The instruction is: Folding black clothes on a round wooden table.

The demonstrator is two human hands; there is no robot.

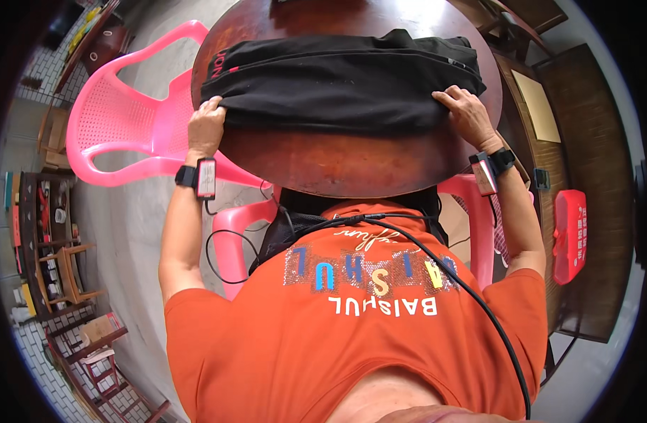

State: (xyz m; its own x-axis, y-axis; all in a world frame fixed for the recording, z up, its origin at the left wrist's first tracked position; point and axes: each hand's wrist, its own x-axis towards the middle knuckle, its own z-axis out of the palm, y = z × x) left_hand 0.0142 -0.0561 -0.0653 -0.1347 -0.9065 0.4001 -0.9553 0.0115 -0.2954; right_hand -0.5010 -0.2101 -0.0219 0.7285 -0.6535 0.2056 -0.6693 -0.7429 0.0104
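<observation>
A black cloth garment (334, 87), folded into a long strip, lies across the round wooden table (328, 164). Red lettering shows at its left end, and a small light mark near its right end. My left hand (207, 121) grips the near left corner, fingers closed on the fabric at the table's edge. At the near right corner, my right hand (466, 113) has its thumb and fingers pinched on the cloth. The near edge runs fairly straight between both hands. Each wrist wears a black strap with a small box.
A pink plastic armchair (159, 116) stands left of the table, against its rim. On the right are a wooden bench (582, 158) and a red package (570, 237). A black cable (461, 280) runs over my orange shirt. A dark object touches the table's far edge.
</observation>
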